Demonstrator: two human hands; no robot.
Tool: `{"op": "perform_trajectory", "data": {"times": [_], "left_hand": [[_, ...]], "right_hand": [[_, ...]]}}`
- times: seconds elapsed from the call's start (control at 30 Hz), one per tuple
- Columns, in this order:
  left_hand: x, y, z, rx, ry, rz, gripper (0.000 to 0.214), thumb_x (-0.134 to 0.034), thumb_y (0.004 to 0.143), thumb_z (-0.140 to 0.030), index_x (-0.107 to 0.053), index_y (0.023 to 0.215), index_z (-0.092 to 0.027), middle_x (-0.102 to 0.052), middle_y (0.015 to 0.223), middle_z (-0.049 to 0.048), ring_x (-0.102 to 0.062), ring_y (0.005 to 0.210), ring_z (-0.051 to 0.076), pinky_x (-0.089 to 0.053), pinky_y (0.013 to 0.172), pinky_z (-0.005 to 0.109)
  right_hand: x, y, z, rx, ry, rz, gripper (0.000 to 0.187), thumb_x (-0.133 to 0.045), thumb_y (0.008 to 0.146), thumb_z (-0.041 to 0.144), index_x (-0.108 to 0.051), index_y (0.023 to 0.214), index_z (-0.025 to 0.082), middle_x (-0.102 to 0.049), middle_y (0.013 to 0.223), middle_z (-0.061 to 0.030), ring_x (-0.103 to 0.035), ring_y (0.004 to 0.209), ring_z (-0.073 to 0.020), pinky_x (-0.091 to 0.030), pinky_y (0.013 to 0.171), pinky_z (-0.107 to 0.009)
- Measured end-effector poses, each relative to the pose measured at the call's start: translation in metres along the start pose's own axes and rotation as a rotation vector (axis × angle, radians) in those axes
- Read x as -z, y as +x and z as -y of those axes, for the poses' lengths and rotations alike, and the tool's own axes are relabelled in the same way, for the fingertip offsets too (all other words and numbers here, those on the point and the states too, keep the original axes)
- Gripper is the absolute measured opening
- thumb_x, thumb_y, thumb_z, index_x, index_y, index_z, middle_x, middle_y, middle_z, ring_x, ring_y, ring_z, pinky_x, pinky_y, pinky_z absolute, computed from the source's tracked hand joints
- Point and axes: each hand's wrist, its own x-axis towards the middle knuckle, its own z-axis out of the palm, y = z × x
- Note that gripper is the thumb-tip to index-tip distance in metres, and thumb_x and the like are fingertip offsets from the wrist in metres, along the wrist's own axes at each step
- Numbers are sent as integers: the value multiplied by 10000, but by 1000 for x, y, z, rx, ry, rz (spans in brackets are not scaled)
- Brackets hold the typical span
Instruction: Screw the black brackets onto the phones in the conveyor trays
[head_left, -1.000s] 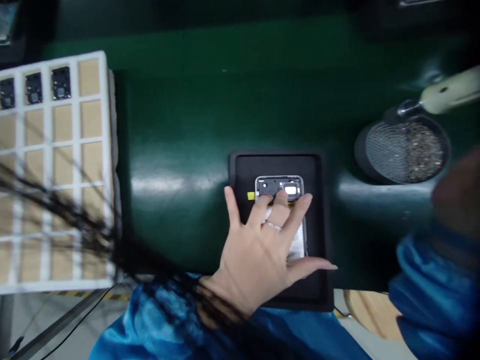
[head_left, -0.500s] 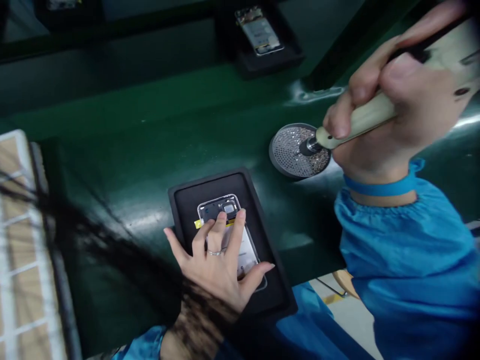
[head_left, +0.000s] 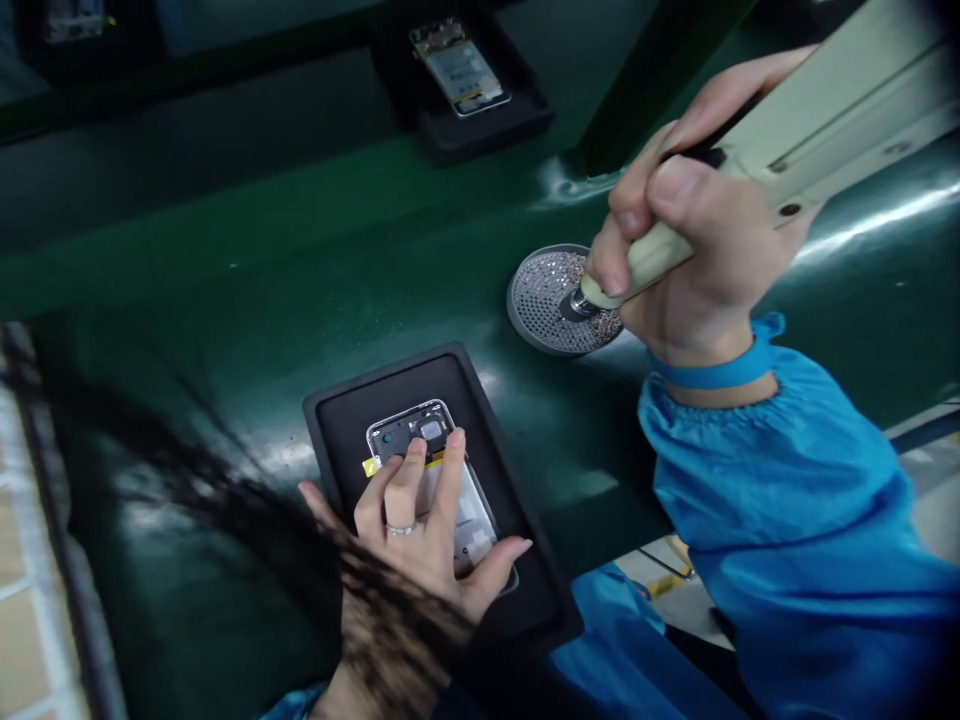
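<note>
An opened phone (head_left: pixel 476 500) with its inner parts showing lies in a black tray (head_left: pixel 427 372), a small yellow tab sticking out at its left edge. Across it rests my left hand (head_left: pixel 420 540), fingers spread, fingertips touching the phone near its camera end. My right hand (head_left: pixel 705 215) is wrapped round a pale electric screwdriver (head_left: pixel 840 125), held slanting. The screwdriver's tip is down at a round perforated dish (head_left: pixel 536 295) with many tiny screws on its right part; whether a screw is on the bit cannot be seen.
Farther back, another opened phone (head_left: pixel 461 75) lies in a black tray (head_left: pixel 480 135). A third device (head_left: pixel 75 22) is partly visible at top left. A white rack (head_left: pixel 37 600) stands at the left edge of the green tabletop (head_left: pixel 225 310). Dark hair strands cross the lower left.
The view has shifted, so most things appear farther left. The screwdriver stays at the screw dish, now held a little lower in view. My left hand remains on the phone.
</note>
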Motion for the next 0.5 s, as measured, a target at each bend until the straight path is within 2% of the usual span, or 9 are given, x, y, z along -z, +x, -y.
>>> {"op": "perform_trajectory", "data": {"times": [0.37, 0.5], "left_hand": [[0, 2, 1, -35, 57, -35, 768, -845, 925, -558, -716, 1629, -281, -748, 1547, 162, -671, 1280, 469, -209, 1398, 891], [-1, 0, 9, -93, 74, -8, 853, -836, 955, -568, -612, 1726, -281, -736, 1555, 185, -688, 1271, 480, -205, 1360, 944]], "right_hand": [[0, -2, -4, 23, 21, 31, 114, -631, 874, 226, -563, 962, 200, -433, 737, 3, -475, 547, -60, -389, 443, -296], [-3, -5, -5, 32, -15, 58, 154, -640, 867, 234, -592, 1011, 206, -518, 838, -19, -597, 660, -104, -428, 468, -316]]}}
